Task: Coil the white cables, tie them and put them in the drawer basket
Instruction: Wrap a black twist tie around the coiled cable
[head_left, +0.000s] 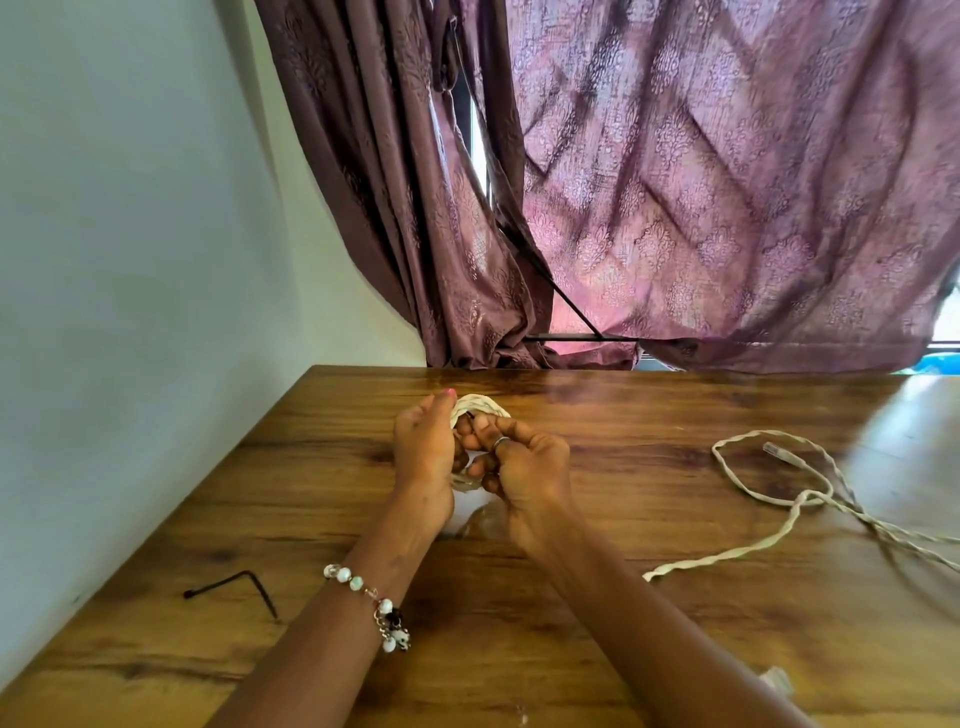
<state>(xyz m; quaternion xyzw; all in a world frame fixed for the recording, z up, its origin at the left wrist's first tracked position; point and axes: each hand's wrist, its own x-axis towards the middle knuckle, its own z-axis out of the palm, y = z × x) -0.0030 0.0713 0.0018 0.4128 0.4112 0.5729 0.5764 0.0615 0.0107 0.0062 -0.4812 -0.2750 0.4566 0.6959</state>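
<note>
Coiled white cable (475, 408) held above wooden table (597, 649), centre. Left hand (423, 452) grips coil's left side to keep loops together. Right hand (519, 467) pinches near side, likely securing tie. Second white cable (779, 499) lies loose, right, uncoiled. Allen key (234, 587) near left. Drawer basket not visible.

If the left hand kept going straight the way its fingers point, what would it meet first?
Beyond the coiled white cable that the left hand grips, bare wooden table, then probably the maroon curtain; depth is unclear.
</note>
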